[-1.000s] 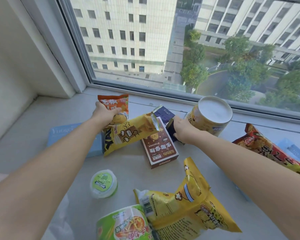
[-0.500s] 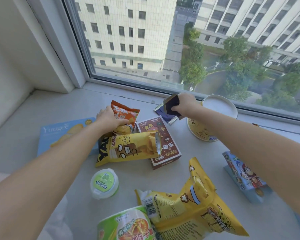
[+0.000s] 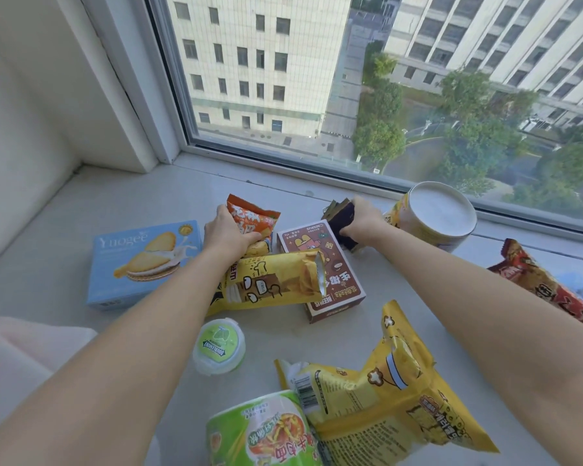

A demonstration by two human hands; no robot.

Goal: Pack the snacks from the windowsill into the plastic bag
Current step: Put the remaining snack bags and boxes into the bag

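Note:
Snacks lie scattered on the white windowsill (image 3: 115,203). My left hand (image 3: 228,235) grips an orange snack packet (image 3: 258,218) near the back. My right hand (image 3: 364,223) grips a small dark packet (image 3: 342,216) beside the window frame. Between my hands lies a brown box (image 3: 330,287) with a yellow chip bag (image 3: 273,284) leaning across it. A blue biscuit box (image 3: 142,260) lies to the left. The plastic bag shows only as a pale patch (image 3: 17,351) at the lower left.
A yellow tub with a white lid (image 3: 438,216) stands at the back right. A red snack bag (image 3: 549,284) lies at the right edge. Near me lie a green-lidded gum tub (image 3: 220,344), a green noodle cup (image 3: 260,432) and a yellow popcorn bag (image 3: 391,398).
My right hand picked the dark packet up off the sill and now holds it a little lower, by the brown box. My left hand keeps its hold on the orange packet.

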